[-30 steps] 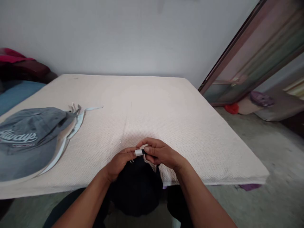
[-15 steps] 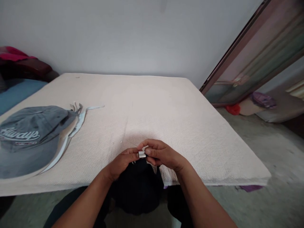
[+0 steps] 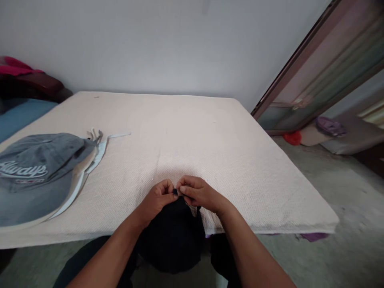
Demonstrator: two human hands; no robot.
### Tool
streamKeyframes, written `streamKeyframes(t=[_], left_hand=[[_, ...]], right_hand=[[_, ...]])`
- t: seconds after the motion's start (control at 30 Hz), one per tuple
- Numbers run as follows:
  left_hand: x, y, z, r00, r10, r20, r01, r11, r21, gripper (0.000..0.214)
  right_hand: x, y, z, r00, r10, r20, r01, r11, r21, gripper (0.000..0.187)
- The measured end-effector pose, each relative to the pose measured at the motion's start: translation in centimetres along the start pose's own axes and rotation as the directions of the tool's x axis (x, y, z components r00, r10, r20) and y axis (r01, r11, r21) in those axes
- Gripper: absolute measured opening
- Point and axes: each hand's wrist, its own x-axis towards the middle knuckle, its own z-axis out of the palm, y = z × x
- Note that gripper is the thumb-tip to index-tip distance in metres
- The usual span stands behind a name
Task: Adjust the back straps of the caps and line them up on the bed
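A black cap hangs at the near edge of the covered table, between my forearms. My left hand pinches the short black strap at the cap's back. Close against it, my right hand has thumb and forefinger closed on the small metal buckle, which they mostly cover. Both hands are shut, fingertips nearly touching. To the left lies a grey cap with white lettering, its brim towards me.
White strips lie beside the grey cap on the pale textured cloth. A wall stands behind the table. At right are a framed door and the concrete floor. Red and blue items sit at the far left.
The left fingers have shifted from the buckle to the black strap. The right fingers now cover most of the buckle, which was in plain sight before.
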Motion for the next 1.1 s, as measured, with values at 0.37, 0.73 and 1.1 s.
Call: streamKeyframes(t=[0.37, 0.73, 1.1], left_hand=[[-0.59, 0.04, -0.22, 0.998, -0.067, 0.019, 0.069, 0.994, -0.088, 0.018], [-0.58, -0.03, 0.23, 0.997, -0.065, -0.051, 0.061, 0.995, -0.074, 0.01], [-1.0, 0.3, -0.21, 0.997, 0.0, -0.075, -0.005, 0.998, -0.062, 0.006]], right_hand=[[0.28, 0.15, 0.21, 1.0, -0.019, -0.02, 0.019, 1.0, -0.002, 0.015], [-0.29, 0.77, 0.11, 0.962, -0.258, -0.094, 0.213, 0.917, -0.338, 0.012], [-0.59, 0.36, -0.2, 0.982, -0.183, -0.051, 0.159, 0.939, -0.304, 0.009]])
